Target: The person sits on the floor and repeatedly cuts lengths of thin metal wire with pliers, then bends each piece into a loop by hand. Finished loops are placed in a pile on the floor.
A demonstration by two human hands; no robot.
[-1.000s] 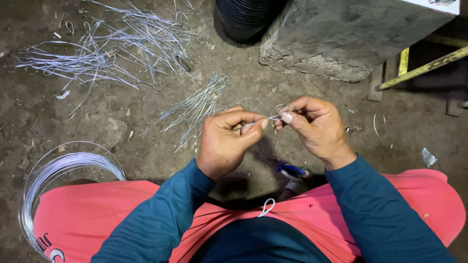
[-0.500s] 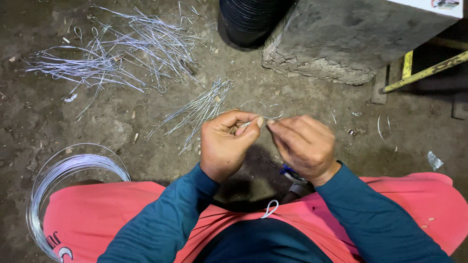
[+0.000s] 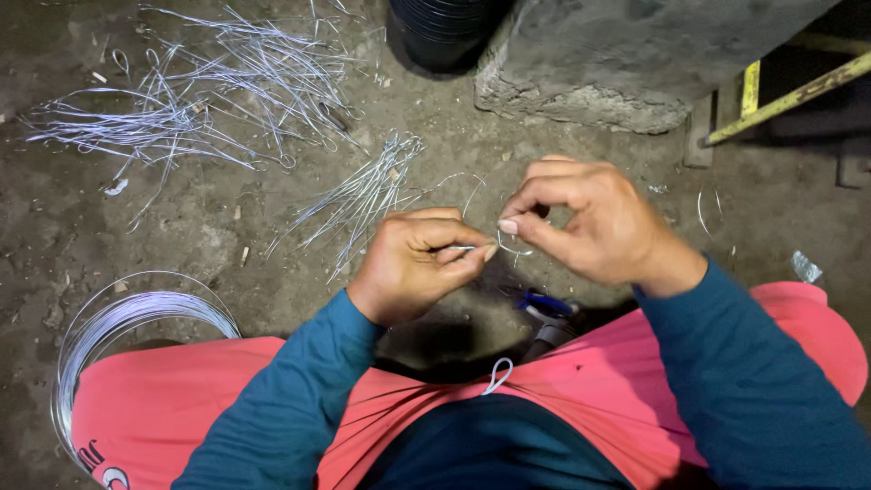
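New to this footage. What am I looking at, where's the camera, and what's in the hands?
No machine here: a person works with two bare hands, filmed by one camera worn on the head, looking down past pink-clad knees at a dirt floor. The left hand and the right hand pinch a short piece of thin wire between their fingertips. On the ground lie a small bundle of cut wires, a larger scattered heap of wires, and a wire coil by the left knee. A blue-handled tool lies below the hands. A rough concrete block stands at the top.
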